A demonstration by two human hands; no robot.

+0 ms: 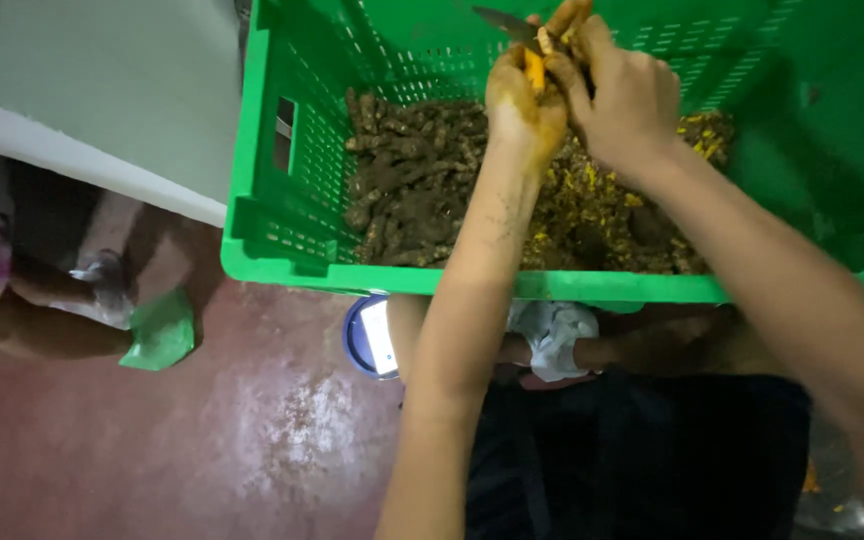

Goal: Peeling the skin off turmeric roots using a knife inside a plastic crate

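Head view: you're over a green crate (pixel 252 215) of muddy turmeric roots (pixel 407 180).
Left hand (pixel 522 105): fingers closed round an orange peeled root piece (pixel 535 70), held above the crate.
Right hand (pixel 624 100): closed on a knife (pixel 505 24) — grip detail probably hidden.
Tip: keep the blade angled away from your thumb — shave thin, let peelings (pixel 592 200) drop inside.

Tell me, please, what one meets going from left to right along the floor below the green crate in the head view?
Another person's foot → folded green sheet → round blue lid → white cloth. Above them the left hand and right hand work over the green crate.
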